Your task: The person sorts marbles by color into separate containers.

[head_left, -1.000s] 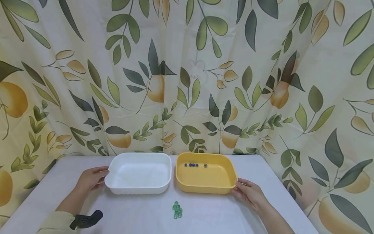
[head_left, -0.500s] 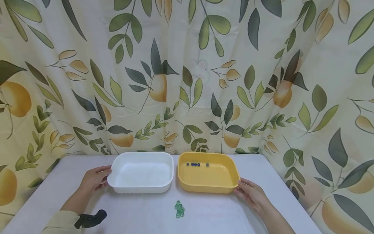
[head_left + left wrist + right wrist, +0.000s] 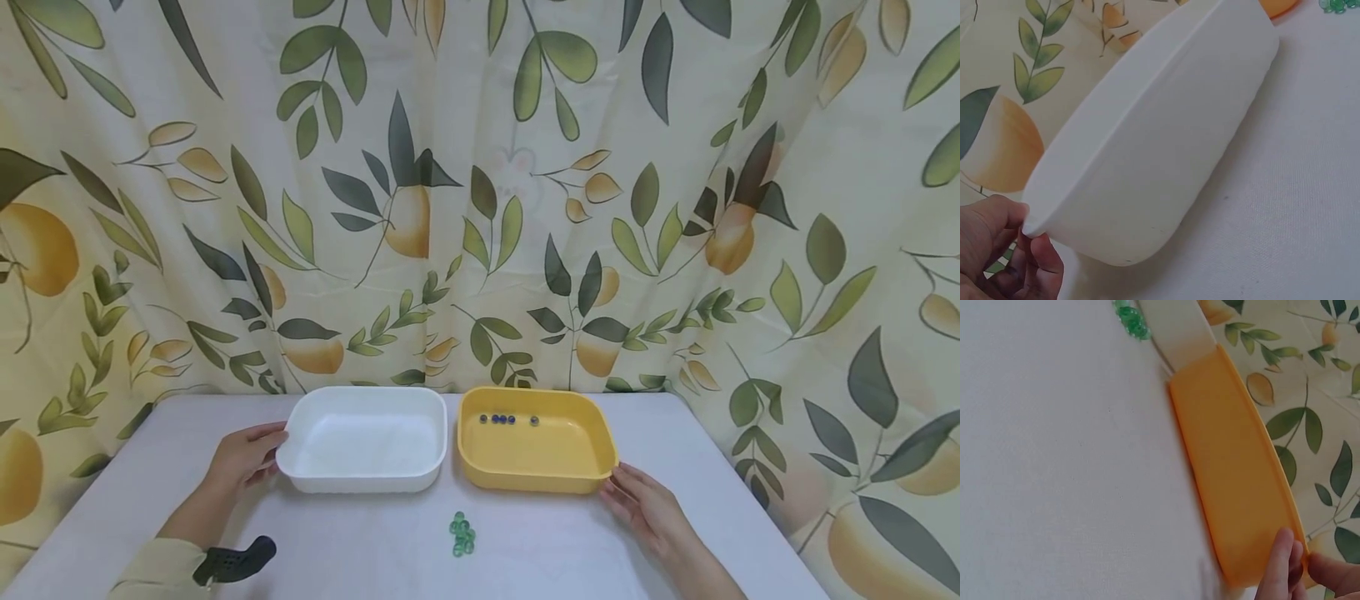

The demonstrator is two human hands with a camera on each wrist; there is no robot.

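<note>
A white plastic tray (image 3: 363,483) sits at the back of the table, left of centre. My left hand (image 3: 243,460) pinches its left rim between thumb and fingers, as the left wrist view also shows on the tray wall (image 3: 1147,144). Just to the right stands a yellow tray (image 3: 532,482) holding several dark blue marbles (image 3: 503,420) near its far wall. My right hand (image 3: 647,504) grips its front right corner; in the right wrist view thumb and fingers (image 3: 1280,556) lie on either side of the rim. Several green glass marbles (image 3: 462,534) lie clustered on the table before the trays.
A white cloth covers the table (image 3: 360,550). Behind it hangs a curtain (image 3: 480,250) printed with leaves and fruit, close to the trays' far sides. The two trays stand side by side with a narrow gap. A black band (image 3: 234,560) circles the left wrist.
The whole head view shifts slightly, rightward and then up. Both hands stay on their tray rims, and the trays and marbles keep their places relative to one another.
</note>
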